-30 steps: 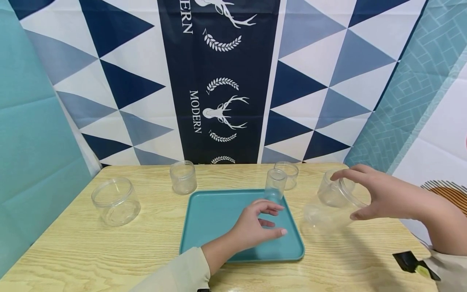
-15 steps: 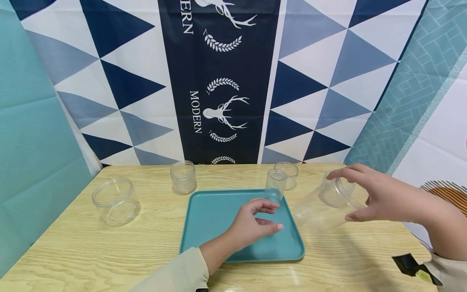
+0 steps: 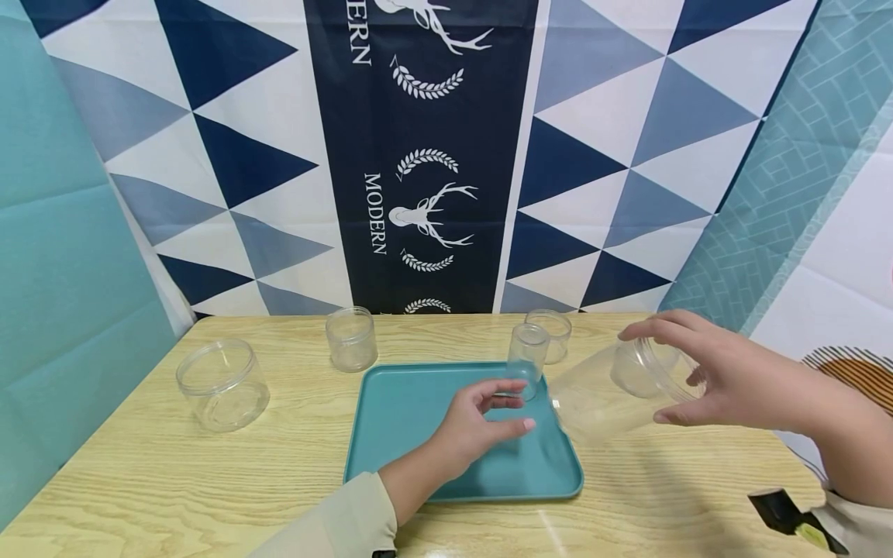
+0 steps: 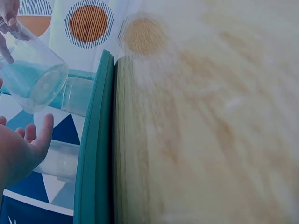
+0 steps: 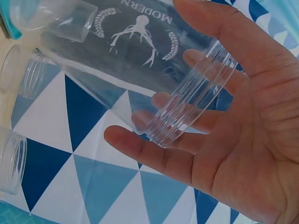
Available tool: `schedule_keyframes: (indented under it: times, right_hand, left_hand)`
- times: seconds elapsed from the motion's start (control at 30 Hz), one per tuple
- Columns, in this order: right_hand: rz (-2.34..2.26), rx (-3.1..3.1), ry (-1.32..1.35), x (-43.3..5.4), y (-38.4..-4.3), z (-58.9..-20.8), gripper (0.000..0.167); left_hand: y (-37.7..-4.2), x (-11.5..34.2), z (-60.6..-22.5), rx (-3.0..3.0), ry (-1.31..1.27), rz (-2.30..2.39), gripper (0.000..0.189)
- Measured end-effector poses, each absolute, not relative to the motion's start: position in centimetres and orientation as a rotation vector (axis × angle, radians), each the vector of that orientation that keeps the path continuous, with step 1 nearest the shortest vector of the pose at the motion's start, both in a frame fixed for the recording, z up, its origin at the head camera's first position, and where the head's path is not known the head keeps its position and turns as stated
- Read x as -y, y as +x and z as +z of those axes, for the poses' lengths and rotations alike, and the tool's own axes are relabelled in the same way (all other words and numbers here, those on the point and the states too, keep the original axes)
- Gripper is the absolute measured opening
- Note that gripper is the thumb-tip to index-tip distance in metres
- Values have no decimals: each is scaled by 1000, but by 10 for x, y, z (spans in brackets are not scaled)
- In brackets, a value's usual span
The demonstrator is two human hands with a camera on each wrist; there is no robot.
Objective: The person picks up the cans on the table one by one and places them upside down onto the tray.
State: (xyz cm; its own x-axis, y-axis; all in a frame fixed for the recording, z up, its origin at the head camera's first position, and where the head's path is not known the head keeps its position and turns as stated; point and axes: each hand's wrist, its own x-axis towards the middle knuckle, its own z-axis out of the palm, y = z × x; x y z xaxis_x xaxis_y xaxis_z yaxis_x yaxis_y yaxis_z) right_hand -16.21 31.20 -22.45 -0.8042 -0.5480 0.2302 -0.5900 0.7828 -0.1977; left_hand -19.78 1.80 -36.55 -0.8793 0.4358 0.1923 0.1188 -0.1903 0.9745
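My right hand grips a large clear plastic jar around its mouth, fingers above and thumb below. The jar is tilted on its side, its base toward the tray. In the right wrist view, the threaded neck lies between the thumb and fingers. Over the teal tray is my left hand, fingers loosely bent with nothing in them, the thumb apart. In the left wrist view that hand sits just under the jar's base. A narrow clear jar stands upside down on the tray's far right corner.
Other clear jars stand on the wooden table: a wide one at the left, a smaller one behind the tray, a low one at the back right, and one seen through the held jar. Patterned cloth hangs behind.
My right hand has moved slightly left with the large jar, whose base has swung to the tray's right edge and tipped more sideways. My left hand has shifted a little left.
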Motion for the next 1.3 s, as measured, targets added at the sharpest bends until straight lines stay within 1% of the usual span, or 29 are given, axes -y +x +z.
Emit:
schedule_keyframes:
  times: [0.4,0.57,0.67,0.97,1.3]
  right_hand:
    - [391,2744,961,-303,-158,-220,88]
    - [427,2695,1027,-297,-156,-218,87]
    - [444,2659,1070,-294,-155,-218,88]
    - [394,2600,1150,-284,-152,-220,91]
    - [349,2539,1249,-267,-151,-217,89]
  left_hand:
    - [-199,-15,-360,-1312,509,2303,52]
    - [-199,-14,-359,-1163,464,2316,57]
    - [-198,-14,-360,-1085,445,2320,56]
    - [-197,-12,-361,-971,433,2318,62]
    - [-196,-8,-361,-970,458,2298,64]
